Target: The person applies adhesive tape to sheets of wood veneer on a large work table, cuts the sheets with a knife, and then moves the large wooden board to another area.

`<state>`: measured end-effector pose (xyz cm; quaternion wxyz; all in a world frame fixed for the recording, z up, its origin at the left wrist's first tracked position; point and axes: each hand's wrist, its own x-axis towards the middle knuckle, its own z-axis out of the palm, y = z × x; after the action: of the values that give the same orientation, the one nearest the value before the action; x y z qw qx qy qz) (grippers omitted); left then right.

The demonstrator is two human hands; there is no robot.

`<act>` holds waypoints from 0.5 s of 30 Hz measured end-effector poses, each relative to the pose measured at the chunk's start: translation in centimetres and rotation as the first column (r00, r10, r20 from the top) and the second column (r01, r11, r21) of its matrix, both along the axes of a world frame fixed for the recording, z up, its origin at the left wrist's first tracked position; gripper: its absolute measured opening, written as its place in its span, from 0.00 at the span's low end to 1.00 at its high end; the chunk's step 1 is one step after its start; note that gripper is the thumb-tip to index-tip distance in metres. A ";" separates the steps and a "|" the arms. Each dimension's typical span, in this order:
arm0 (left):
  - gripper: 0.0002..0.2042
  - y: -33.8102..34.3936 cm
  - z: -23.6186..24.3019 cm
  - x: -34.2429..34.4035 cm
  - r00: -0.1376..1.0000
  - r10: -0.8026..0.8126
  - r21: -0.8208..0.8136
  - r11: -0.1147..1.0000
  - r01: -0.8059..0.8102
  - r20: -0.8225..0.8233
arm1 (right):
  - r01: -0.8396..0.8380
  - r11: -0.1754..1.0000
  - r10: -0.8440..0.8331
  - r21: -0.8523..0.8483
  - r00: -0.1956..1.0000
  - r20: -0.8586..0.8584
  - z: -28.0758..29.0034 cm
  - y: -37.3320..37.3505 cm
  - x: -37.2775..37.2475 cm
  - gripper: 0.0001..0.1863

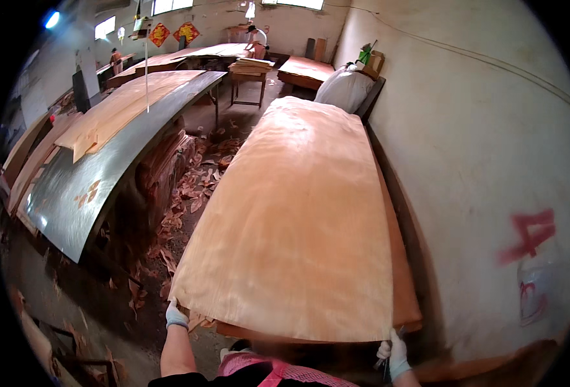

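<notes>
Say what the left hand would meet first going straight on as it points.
Probably the wood veneer sheet: the left hand grips its near-left corner; whether it would pass over or under is unclear.

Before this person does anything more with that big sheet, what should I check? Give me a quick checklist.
1. Left hand on the large sheet's near left corner: ok.
2. Right hand at the near right corner: ok; how firmly it grips: cannot tell.
3. Sheet lined up with the reddish layer beneath: not ok, that layer shows along the right side.
4. Floor left of the sheet free of scraps: not ok, many lie there.
5. Sheet's underside undamaged: cannot tell, hidden.
</notes>
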<state>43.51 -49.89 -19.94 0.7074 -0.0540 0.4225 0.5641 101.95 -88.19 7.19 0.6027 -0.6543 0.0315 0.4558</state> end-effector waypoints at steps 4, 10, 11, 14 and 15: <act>0.13 -5.0 0.7 4.5 0.995 0.087 0.091 0.992 -0.082 -0.054 | -0.032 0.993 0.047 -0.118 0.991 0.128 -2.4 -2.5 6.0 0.24; 0.12 -11.9 0.5 13.0 0.985 0.117 -0.089 0.988 -0.129 -0.130 | -0.014 0.973 0.075 -0.231 0.962 0.261 -1.0 -6.9 9.8 0.16; 0.11 -12.8 -0.3 12.3 0.981 0.127 -0.077 0.987 -0.140 -0.148 | -0.078 0.962 0.161 -0.261 0.935 0.314 -1.1 -6.4 10.0 0.14; 0.09 -11.6 -2.2 16.9 0.999 0.049 -0.066 0.997 -0.047 0.024 | 0.000 0.975 0.082 -0.222 0.928 0.364 -3.6 -5.4 12.5 0.14; 0.08 -11.4 -3.1 16.5 0.998 0.041 -0.100 0.994 -0.037 0.038 | -0.012 0.978 0.091 -0.207 0.920 0.381 -4.3 -4.1 12.9 0.15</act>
<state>59.99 -61.31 -23.06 0.7011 -0.1087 0.4346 0.5547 114.84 -92.31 2.90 0.5158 -0.7894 -0.0600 0.3274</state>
